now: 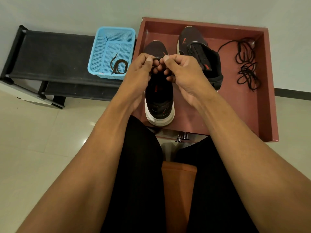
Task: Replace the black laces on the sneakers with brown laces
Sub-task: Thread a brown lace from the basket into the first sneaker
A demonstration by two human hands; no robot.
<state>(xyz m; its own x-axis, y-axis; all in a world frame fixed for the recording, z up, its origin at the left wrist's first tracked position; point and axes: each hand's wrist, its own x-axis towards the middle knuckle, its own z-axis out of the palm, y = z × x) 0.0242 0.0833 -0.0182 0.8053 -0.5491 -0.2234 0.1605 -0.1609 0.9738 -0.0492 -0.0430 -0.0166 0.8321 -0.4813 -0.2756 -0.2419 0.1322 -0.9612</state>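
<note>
Two dark sneakers with white soles stand in a red-brown wooden tray (pixel 262 84). The near sneaker (pixel 159 101) points away from me, heel toward my knees. Over its lacing area, my left hand (pixel 141 71) and my right hand (pixel 183 73) each pinch a dark lace (pixel 157 60) between thumb and fingers, the hands almost touching. Its colour is hard to tell. The second sneaker (pixel 200 52) lies behind and to the right, with its tongue open. A pile of loose black laces (pixel 247 64) lies at the tray's right side. One brown lace (pixel 119 65) is coiled in a blue basket (pixel 111 47).
The blue basket sits on a low black shoe rack (pixel 50 56) left of the tray, against a pale wall. Glossy floor tiles (pixel 42 140) lie to the left. My legs in black trousers sit under the tray's front edge, on an orange seat (pixel 178 182).
</note>
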